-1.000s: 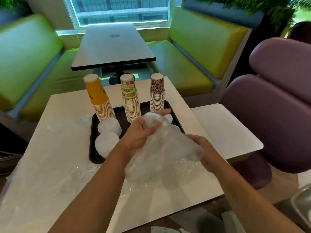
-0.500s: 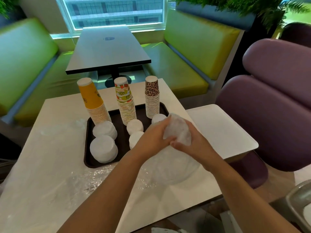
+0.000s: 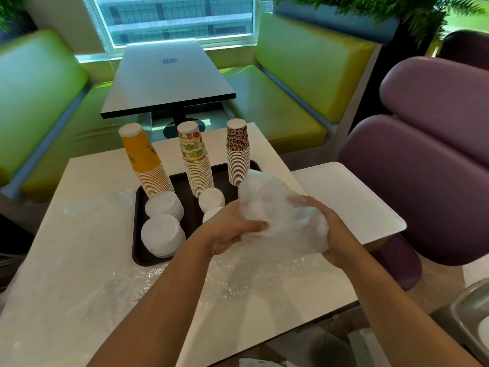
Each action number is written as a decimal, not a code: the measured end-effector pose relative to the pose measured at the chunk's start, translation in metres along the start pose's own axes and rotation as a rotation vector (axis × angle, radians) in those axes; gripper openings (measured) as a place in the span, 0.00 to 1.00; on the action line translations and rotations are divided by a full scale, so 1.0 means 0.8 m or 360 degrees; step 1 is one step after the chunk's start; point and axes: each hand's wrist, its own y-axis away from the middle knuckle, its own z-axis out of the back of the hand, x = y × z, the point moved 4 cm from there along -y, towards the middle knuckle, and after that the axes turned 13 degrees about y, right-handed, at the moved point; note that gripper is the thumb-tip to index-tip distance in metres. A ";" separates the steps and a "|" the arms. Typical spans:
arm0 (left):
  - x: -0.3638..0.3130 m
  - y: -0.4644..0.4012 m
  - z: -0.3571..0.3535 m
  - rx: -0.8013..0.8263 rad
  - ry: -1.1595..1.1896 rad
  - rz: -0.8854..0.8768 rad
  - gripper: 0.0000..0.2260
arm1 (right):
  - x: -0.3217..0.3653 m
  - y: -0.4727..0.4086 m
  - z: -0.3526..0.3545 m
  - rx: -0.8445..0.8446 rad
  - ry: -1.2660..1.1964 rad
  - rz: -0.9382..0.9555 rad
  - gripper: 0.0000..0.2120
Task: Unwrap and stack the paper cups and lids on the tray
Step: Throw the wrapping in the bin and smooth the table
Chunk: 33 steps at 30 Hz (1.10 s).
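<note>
Booth seating (image 3: pixel 312 64) is sitting behind the white bench (image 3: pixel 87 260). Dark tray (image 3: pixel 137 250) is lying mid-bench, carrying three cup stacks (image 3: pixel 197 160) at its far edge and lid stacks (image 3: pixel 162 234) at its near-left corner. Left hand (image 3: pixel 227 231) and right hand (image 3: pixel 330 234) are both gripping a crumpled plastic wrap (image 3: pixel 280 215) over the tray's right edge, grip curled around it.

Daylight pours in through a wide window (image 3: pixel 174 19) at the back. Below it a dark table (image 3: pixel 166 80) runs between two lime-green benches (image 3: pixel 304 75). On the right bulge purple padded seats (image 3: pixel 434 154), with green plants (image 3: pixel 397 11) above. Bottom right, what may be a metal sink (image 3: pixel 473 313), partly cut off.
</note>
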 end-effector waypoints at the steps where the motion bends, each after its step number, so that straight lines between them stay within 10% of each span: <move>1: -0.001 -0.001 0.001 0.0000 0.0076 -0.0008 0.19 | 0.001 0.000 0.001 0.0031 -0.0052 0.0030 0.11; 13: -0.019 -0.008 0.001 0.0016 0.0289 -0.0336 0.20 | 0.001 -0.006 0.017 0.0179 -0.0219 -0.0030 0.08; 18: -0.022 -0.007 -0.003 0.0021 0.0171 -0.0641 0.26 | -0.016 -0.003 -0.003 0.0482 -0.0499 -0.0278 0.39; 26: -0.016 0.002 0.005 0.0672 -0.1082 -0.0332 0.13 | -0.021 -0.007 0.020 0.0110 0.0072 -0.0016 0.22; 33: -0.002 -0.018 -0.010 0.0378 -0.0872 -0.0214 0.25 | -0.004 -0.003 0.015 0.0307 0.0660 0.0085 0.18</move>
